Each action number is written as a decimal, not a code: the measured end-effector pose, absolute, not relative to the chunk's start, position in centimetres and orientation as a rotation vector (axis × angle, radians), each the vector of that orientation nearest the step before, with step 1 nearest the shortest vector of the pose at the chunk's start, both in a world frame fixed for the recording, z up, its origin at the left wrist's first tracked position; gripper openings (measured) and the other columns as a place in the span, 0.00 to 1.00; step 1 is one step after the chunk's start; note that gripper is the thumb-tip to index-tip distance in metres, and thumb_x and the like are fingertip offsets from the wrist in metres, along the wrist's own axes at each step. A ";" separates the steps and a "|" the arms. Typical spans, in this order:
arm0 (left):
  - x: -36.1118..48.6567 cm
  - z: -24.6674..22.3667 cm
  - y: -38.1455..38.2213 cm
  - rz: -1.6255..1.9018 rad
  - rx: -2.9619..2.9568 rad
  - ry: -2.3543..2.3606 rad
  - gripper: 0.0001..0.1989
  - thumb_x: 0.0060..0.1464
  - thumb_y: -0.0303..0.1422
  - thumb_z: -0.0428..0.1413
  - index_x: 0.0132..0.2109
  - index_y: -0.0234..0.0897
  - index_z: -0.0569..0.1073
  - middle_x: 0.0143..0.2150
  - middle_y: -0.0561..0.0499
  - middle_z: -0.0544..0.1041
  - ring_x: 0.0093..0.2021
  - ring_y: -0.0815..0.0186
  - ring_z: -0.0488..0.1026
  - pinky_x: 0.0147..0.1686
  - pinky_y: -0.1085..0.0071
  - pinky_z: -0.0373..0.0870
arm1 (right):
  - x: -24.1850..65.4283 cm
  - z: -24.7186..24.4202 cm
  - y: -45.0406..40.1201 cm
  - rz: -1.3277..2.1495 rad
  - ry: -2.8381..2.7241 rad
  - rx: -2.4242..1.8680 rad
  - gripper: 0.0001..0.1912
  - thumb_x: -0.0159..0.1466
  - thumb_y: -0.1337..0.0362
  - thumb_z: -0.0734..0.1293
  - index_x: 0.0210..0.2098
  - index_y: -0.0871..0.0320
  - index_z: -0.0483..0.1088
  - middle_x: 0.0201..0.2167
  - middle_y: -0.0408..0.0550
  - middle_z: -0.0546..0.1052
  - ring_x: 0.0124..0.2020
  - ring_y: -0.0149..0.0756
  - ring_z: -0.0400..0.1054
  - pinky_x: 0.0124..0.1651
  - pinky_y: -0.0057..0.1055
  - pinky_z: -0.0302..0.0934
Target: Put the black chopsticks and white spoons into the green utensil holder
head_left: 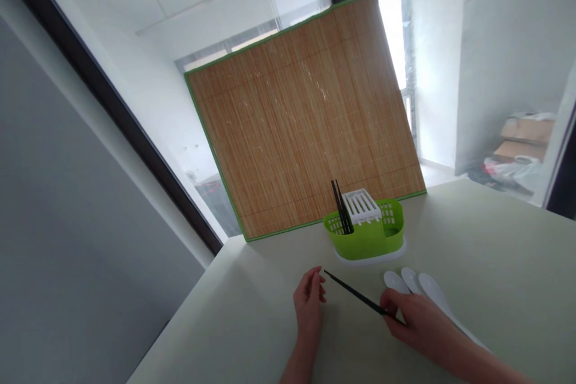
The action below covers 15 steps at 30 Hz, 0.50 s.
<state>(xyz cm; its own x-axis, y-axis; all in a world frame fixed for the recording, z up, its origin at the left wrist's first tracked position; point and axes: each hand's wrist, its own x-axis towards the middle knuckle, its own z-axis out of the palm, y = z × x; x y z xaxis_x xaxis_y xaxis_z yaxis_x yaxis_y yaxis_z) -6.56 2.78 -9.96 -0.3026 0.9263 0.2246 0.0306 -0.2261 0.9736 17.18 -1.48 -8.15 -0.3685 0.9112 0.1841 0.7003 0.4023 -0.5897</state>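
Note:
My right hand (411,315) is closed around the thick end of a black chopstick (355,293); I cannot tell whether a second one lies against it. The thin end slants up and left, stopping just short of my left hand (309,294). That hand has loosely curled, slightly parted fingers and nothing visible in them. Beyond both hands stands a green cutlery holder (366,244) with a white slatted piece (360,205) across its middle. Several black chopsticks (342,210) lean upright in its left compartment. White spoons (431,288) lie beside my right hand, which partly hides them.
A bamboo mat (306,120) with green edging leans against the glass behind the holder. The pale table (504,258) extends to both sides. A dark window frame (112,108) runs diagonally at the left. Boxes (526,135) and plastic bags sit behind the glass at right.

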 end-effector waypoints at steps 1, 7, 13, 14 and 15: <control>-6.2 -9.7 2.5 1.581 1.203 1.267 0.23 0.50 0.47 0.59 0.45 0.33 0.76 0.29 0.50 0.72 0.23 0.72 0.65 0.20 0.76 0.65 | 17.2 -7.6 -1.6 0.648 -2.149 -1.308 0.07 0.59 0.69 0.61 0.36 0.54 0.68 0.29 0.42 0.77 0.29 0.33 0.69 0.31 0.27 0.55; -2.1 -6.6 0.2 1.306 1.269 0.924 0.23 0.51 0.46 0.59 0.48 0.34 0.75 0.22 0.55 0.68 0.18 0.75 0.60 0.17 0.78 0.61 | 16.9 -5.9 -2.1 1.064 -1.959 -0.936 0.10 0.67 0.61 0.56 0.39 0.54 0.68 0.32 0.43 0.75 0.33 0.33 0.68 0.35 0.26 0.60; 0.1 -3.5 0.0 1.242 1.471 0.921 0.14 0.53 0.41 0.58 0.37 0.33 0.78 0.18 0.56 0.67 0.18 0.76 0.61 0.19 0.79 0.59 | 17.1 -6.1 -1.9 1.094 -1.887 -0.853 0.16 0.69 0.55 0.55 0.41 0.57 0.69 0.33 0.46 0.75 0.36 0.36 0.68 0.40 0.29 0.62; 0.1 -3.1 0.0 1.229 1.518 0.924 0.13 0.54 0.40 0.58 0.38 0.34 0.78 0.20 0.55 0.69 0.19 0.75 0.62 0.20 0.79 0.60 | 17.1 -6.0 -1.9 1.069 -1.881 -0.859 0.16 0.69 0.55 0.55 0.40 0.56 0.69 0.33 0.46 0.75 0.36 0.36 0.68 0.40 0.29 0.62; 0.0 -2.6 0.0 1.217 1.572 0.930 0.11 0.54 0.38 0.58 0.38 0.35 0.78 0.22 0.54 0.71 0.20 0.75 0.64 0.22 0.79 0.62 | 17.2 -6.0 -2.0 1.046 -1.876 -0.862 0.16 0.69 0.55 0.55 0.39 0.56 0.69 0.33 0.46 0.74 0.35 0.36 0.68 0.39 0.29 0.62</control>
<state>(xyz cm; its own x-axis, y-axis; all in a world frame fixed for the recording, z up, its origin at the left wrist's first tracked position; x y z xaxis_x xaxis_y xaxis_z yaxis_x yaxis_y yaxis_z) 0.04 -0.05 -2.61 0.2281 0.9309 0.2854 0.0305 -0.2998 0.9535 17.22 -1.97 -5.99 -0.4447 0.8387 0.3145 0.1735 0.4251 -0.8883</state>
